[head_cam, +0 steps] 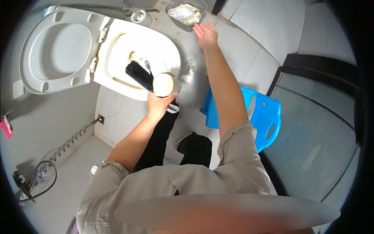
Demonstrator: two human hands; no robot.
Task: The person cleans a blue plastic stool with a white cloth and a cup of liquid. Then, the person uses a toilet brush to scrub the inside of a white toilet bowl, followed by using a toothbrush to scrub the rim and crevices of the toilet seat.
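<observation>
My left hand (160, 104) is closed around a black-bristled brush (139, 75) and a pale round container (163, 84), held over the front part of a white toilet bowl (166, 49). A spoon (148, 66) sticks up beside the container; how it is held is hidden. My right hand (207, 34) reaches forward with spread fingers, palm partly up, holding nothing. Its fingertips are near a clear plastic tub (204, 8) on the floor. Inside the tub lies a crumpled whitish and cream material (184, 14).
The raised toilet seat (29, 35) is at left, with a toilet brush holder (141, 18) behind the bowl. A blue plastic stool or chair (267, 117) stands under my right arm. A glass panel (309, 128) is at right, a coiled hose (68, 143) at lower left.
</observation>
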